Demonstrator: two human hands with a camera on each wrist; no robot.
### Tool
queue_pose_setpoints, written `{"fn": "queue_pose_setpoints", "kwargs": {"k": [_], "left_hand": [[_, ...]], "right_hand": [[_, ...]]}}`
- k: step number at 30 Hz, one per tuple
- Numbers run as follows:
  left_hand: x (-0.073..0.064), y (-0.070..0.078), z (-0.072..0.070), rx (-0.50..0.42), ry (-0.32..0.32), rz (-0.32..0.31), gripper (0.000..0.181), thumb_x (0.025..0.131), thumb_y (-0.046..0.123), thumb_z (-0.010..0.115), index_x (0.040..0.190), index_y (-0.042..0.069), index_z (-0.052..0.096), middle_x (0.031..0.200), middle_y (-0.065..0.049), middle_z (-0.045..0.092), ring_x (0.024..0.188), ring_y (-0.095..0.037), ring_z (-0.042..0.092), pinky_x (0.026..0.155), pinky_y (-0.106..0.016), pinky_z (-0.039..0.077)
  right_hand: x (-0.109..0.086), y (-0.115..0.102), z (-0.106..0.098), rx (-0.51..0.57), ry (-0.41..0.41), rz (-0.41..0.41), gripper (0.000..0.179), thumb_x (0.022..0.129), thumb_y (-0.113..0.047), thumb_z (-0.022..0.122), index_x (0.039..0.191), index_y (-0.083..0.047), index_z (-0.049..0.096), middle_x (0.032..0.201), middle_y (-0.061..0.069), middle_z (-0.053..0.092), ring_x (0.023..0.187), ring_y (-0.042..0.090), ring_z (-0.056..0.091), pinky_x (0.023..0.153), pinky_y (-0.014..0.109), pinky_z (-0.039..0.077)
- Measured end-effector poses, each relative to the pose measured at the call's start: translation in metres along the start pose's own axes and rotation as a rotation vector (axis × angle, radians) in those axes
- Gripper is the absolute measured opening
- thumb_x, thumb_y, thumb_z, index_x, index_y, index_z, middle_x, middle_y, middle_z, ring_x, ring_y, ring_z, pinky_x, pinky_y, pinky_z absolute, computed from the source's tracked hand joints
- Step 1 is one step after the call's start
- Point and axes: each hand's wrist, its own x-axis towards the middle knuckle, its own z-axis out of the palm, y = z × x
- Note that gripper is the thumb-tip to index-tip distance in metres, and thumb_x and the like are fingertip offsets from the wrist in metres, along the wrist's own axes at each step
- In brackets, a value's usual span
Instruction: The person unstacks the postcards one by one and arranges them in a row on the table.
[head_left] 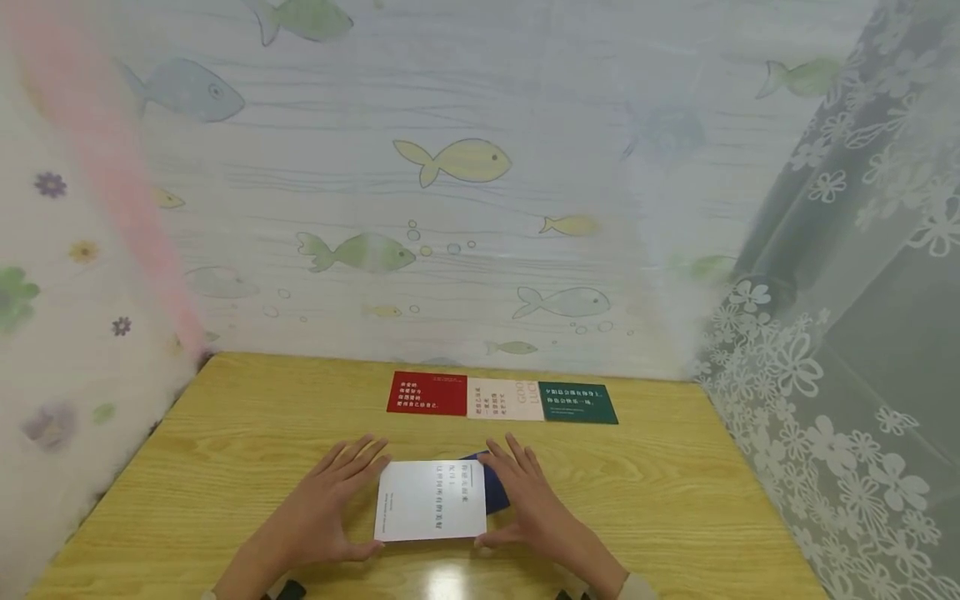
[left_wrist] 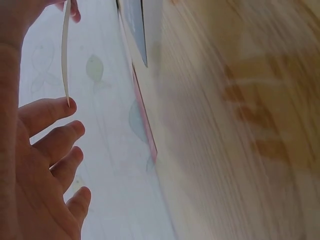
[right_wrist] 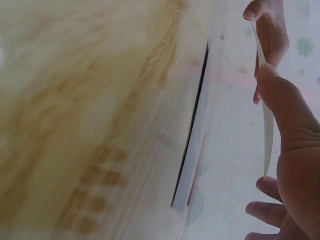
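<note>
My left hand [head_left: 318, 508] and right hand [head_left: 536, 510] hold a white card [head_left: 408, 492] between them, thumbs at the near corners and index fingers at the far ones. Printed dark characters run along its face. In both wrist views the card appears edge-on, slightly bowed and raised off the table. The other left fingers [left_wrist: 65, 142] spread away from it. From the right wrist, the right thumb [right_wrist: 285, 97] shows at the card's near end. Under the white card, a dark blue card [head_left: 495, 493] lies on the table, partly covered from the head view.
Farther back on the wooden table [head_left: 247, 417], a red card [head_left: 450, 396], a cream card [head_left: 504, 408] and a green card [head_left: 581, 404] lie side by side in a row. A fish-patterned curtain [head_left: 465, 267] hangs behind the table, and lace [head_left: 832, 450] hangs along the right.
</note>
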Motion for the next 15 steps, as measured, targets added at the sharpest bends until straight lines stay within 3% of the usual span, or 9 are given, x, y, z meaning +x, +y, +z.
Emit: {"fn": "queue_pose_setpoints", "kwargs": {"k": [15], "left_hand": [[-0.0028,-0.0073,-0.0043,-0.041,-0.045,-0.062,0.109,0.062,0.059,0.089,0.15,0.007,0.05,0.156,-0.009,0.049,0.142,-0.038,0.045,0.126,-0.021,-0.007]], "right_hand": [[0.0082,-0.0051,0.0019,0.002,-0.062,0.045,0.107,0.07,-0.047,0.092,0.154,-0.01,0.038,0.167,0.012,0.029,0.157,0.039,0.009,0.126,0.06,0.009]]}}
